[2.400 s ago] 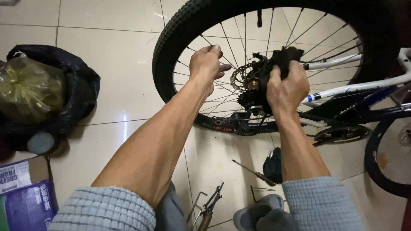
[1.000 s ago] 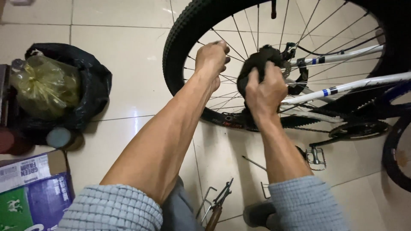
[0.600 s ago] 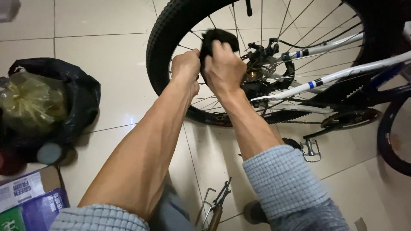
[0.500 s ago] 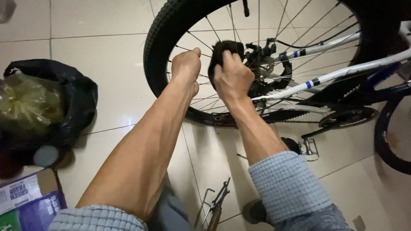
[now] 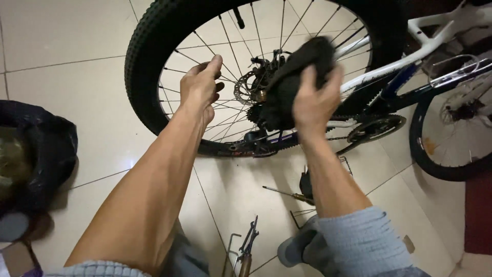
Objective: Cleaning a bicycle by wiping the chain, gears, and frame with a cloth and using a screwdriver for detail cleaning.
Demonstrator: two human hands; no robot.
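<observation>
The right hand (image 5: 313, 100) was closed around a dark rag (image 5: 292, 82), the fingers bunched over its upper fold and the thumb pressing from the near side, so that the cloth was pinched and held against the centre of the wheel. The rag hung limp below the grip and draped over the cogs, which suggested a soft, light material that would take any shape pressed into it; it was best gripped in a gathered wad, as shown, rather than by a loose corner that might catch in the spokes.

Just beyond the fingertips of that hand lay the hub and the round brake disc (image 5: 247, 88), partly hidden behind the cloth. To the left of the rag, the left hand (image 5: 201, 87) was half closed on the spokes (image 5: 225, 115) of the rear wheel (image 5: 146, 66), the fingers curled about one or two of them and the thumb lying along the side. The spokes appeared thin and stiff, offering a firm hold for steadying the wheel, though greasy metal near the hub could be slippery.

Further right of the right hand ran the white and blue bicycle frame (image 5: 410, 61), with the chainring (image 5: 376, 128) below it. Beneath both forearms, on the tiled floor (image 5: 77, 66), lay a screwdriver (image 5: 287, 194) and pliers (image 5: 248, 246). Far to the left of the left arm sat a black bag (image 5: 51, 154).
</observation>
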